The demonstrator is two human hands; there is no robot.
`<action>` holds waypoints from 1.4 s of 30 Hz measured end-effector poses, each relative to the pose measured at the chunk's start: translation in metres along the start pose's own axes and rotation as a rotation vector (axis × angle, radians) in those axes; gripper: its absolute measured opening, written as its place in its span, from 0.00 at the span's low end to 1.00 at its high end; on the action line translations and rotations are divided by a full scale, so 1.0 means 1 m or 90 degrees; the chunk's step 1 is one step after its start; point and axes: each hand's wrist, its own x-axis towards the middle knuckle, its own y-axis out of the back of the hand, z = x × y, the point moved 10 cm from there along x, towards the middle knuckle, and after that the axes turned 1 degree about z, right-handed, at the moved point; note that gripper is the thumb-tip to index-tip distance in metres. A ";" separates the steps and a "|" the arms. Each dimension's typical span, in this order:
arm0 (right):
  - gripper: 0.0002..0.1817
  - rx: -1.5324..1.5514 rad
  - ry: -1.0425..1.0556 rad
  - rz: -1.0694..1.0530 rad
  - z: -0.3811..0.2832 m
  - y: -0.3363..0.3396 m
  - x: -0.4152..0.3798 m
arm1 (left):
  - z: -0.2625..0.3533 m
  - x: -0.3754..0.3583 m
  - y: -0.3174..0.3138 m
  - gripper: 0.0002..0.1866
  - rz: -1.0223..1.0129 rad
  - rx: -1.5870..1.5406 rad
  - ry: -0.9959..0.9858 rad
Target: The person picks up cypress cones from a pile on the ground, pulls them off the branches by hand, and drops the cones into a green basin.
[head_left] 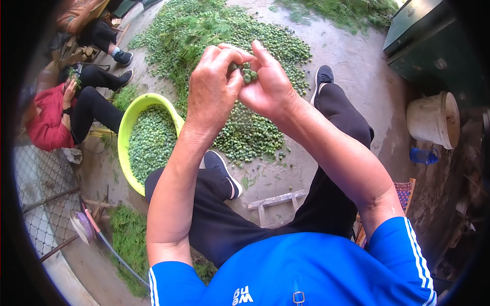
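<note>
While both arms are raised with elbows bent, the left hand [212, 86] and right hand [268, 81] pinch together around a cluster of about four small round green pods [246, 72], fingers closed on them. Beneath, far on the concrete floor [352, 66], lies a wide heap of green pods [245, 127]. One lime-green plastic basin [125, 132] sits left, full. One white bucket [434, 120] stands right.
</note>
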 end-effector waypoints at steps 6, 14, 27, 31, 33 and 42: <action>0.32 0.256 -0.133 -0.202 0.009 -0.003 0.003 | -0.047 -0.001 -0.014 0.09 -0.127 -0.623 0.275; 0.37 0.081 -0.027 -0.037 -0.008 -0.005 0.001 | -0.058 -0.007 -0.018 0.12 -0.138 -1.019 0.398; 0.40 -0.060 0.009 -0.006 -0.010 0.000 0.000 | -0.018 -0.004 -0.027 0.15 -0.111 -0.283 0.146; 0.40 -0.066 0.002 -0.010 -0.006 0.006 0.004 | -0.027 -0.006 -0.029 0.11 -0.113 -0.277 0.200; 0.40 -0.006 0.000 0.002 -0.002 0.010 0.007 | -0.028 -0.005 -0.029 0.11 -0.112 -0.295 0.187; 0.40 0.083 -0.033 -0.040 -0.003 0.000 0.002 | -0.048 -0.010 -0.028 0.13 -0.119 -0.915 0.445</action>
